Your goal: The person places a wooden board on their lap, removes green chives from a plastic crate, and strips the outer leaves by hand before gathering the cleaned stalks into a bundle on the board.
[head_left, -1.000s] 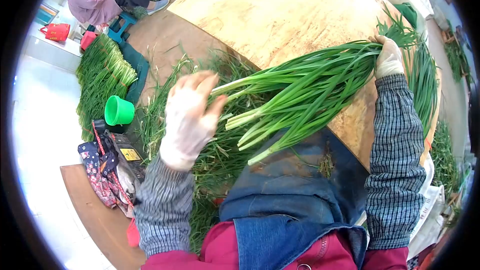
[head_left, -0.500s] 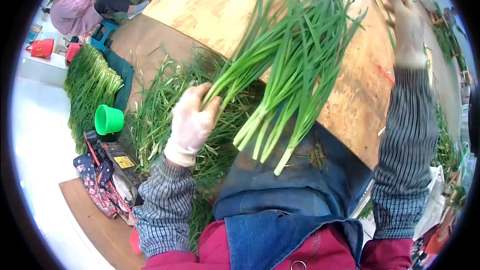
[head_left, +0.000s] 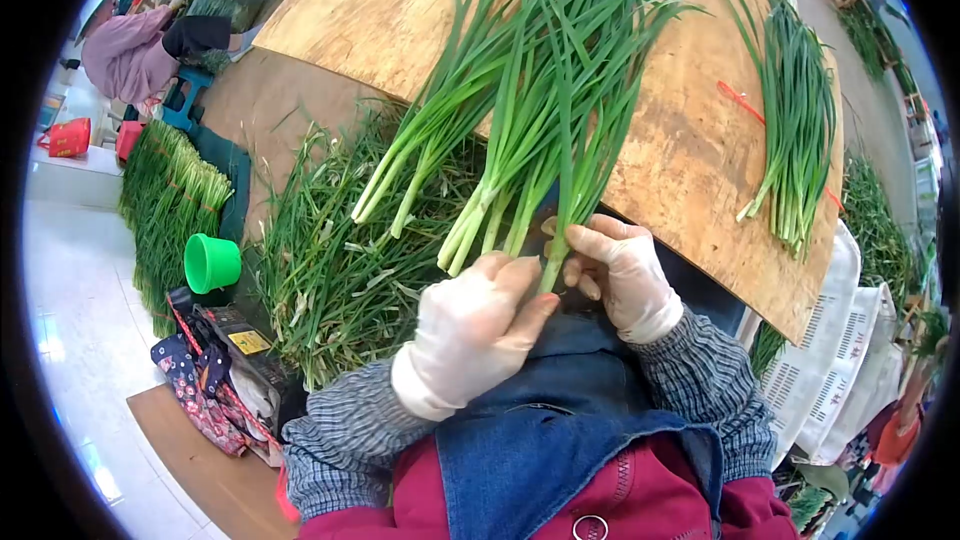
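Long green leafy stalks lie fanned over the near edge of the wooden board, their pale ends pointing toward me. My left hand, in a whitish glove with the fingertips bare, pinches the lower end of one stalk. Close beside it, my right hand, gloved too, has thumb and fingers closed on the same stalk a little higher up. The other pale ends hang free to the left of the hands. A separate bundle of stalks rests at the board's right side.
The wooden board spans the front. Loose leaves are heaped at left, beside a green bucket, a bag and stacked bundles. A person sits at upper left. White sacks lie at right.
My right hand has come back from the board's far right to the stalk ends. My left hand has moved right and down, releasing the left stalks, and both now grip one stalk.
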{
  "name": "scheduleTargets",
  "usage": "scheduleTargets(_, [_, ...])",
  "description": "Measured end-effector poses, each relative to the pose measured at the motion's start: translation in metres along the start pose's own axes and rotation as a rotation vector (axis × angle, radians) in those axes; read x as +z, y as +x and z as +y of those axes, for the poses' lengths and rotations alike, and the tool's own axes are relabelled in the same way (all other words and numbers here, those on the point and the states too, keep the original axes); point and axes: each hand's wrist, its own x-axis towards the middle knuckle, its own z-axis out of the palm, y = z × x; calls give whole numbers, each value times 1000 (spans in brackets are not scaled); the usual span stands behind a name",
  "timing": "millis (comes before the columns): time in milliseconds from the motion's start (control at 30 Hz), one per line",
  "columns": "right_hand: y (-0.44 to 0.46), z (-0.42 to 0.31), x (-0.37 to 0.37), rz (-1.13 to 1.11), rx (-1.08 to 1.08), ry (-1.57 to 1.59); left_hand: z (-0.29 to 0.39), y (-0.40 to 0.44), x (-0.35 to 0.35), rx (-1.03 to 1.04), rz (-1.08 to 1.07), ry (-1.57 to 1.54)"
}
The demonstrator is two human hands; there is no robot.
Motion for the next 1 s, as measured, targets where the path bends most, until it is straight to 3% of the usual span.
scheduleTargets(67, [-3, -3, 4, -3, -15, -9, 0, 1, 12, -1, 10, 17])
scheduleTargets(233, [-17, -21, 17, 61, -71, -24, -4, 4, 26, -214, -9, -476])
scheduleTargets(333, [-20, -24, 15, 25, -37, 13, -3, 6, 19, -476, -65, -779])
scheduleTargets(433, [-21, -22, 17, 79, -77, -60, -6, 2, 22, -381, -56, -568])
scheduleTargets(533, [-25, -22, 14, 138, -111, -297, -5, 3, 29, -152, 74, -272])
scheduleTargets(667, [-30, -19, 23, 167, -346, -399, 4, 15, 25, 107, 205, 84])
scheduleTargets(733, [-29, -16, 21, 117, -421, -406, 5, 18, 24, 77, 269, 28])
scheduleTargets(867, [-21, -20, 10, 90, -114, -163, 0, 17, 23, 49, 345, -33])
scheduleTargets(1000, [-16, -17, 20, -37, -95, 113, 6, 18, 24, 150, 376, 129])
